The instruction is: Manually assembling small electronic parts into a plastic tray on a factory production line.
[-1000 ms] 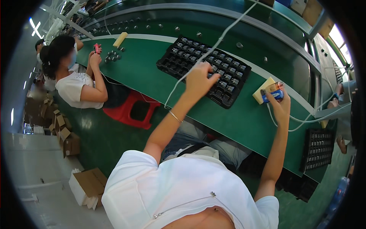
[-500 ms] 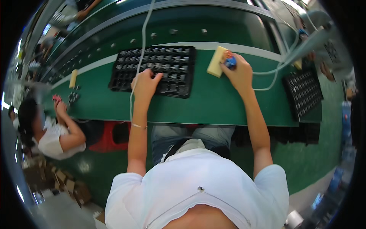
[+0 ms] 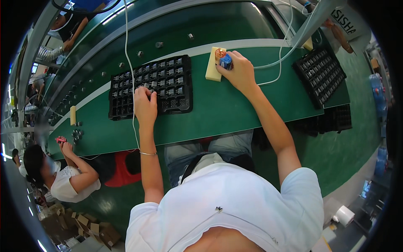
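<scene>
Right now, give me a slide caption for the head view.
Left hand on black parts tray; right hand holds blue tool by yellow sponge.

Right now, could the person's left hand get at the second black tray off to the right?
Probably not easily. The left hand rests on the near black tray; the second tray lies beyond the right hand, whose arm crosses the way.

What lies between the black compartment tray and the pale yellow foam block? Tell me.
Head view: only bare green bench top separates the black compartment tray from the pale yellow foam block.
</scene>
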Tool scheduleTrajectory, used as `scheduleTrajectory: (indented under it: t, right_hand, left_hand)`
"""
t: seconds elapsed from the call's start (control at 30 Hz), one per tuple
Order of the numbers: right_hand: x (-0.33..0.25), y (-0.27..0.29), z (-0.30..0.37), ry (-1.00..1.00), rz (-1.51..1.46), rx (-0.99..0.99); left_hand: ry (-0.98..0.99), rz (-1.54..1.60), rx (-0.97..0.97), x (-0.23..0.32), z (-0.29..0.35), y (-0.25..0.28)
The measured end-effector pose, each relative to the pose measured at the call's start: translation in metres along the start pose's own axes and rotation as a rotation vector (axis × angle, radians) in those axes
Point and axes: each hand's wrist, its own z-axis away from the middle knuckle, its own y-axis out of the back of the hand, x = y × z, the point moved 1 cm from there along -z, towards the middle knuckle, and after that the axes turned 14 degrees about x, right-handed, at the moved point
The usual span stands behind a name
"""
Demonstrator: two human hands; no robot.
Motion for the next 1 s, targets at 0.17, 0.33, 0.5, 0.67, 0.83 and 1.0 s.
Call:
scheduleTrajectory:
  t: [0.17,0.33,0.5,0.67,0.83,1.0]
  right_hand:
    - [0.0,-0.001,0.001,-0.012,0.016,-0.012]
    - [0.001,0.0,-0.001,-0.013,0.029,-0.018]
    - [-0.001,0.001,0.0,-0.028,0.029,-0.02]
    - [0.001,-0.002,-0.005,-0.008,0.044,-0.013]
    - [0.008,-0.017,-0.035,0.021,-0.036,0.077]
    - [0.04,-0.05,-0.104,-0.036,0.064,0.011]
  left_hand:
    - [0.094,0.159,0.112,0.002,0.01,-0.005]
    - [0.32,0.492,0.058,0.032,0.023,-0.013]
    - [0.271,0.48,0.052,0.043,0.031,-0.02]
    - [0.33,0.511,0.108,0.037,0.039,-0.027]
    - [0.213,0.395,0.156,0.042,0.037,-0.023]
    - [0.312,0.569,0.177,0.046,0.037,-0.013]
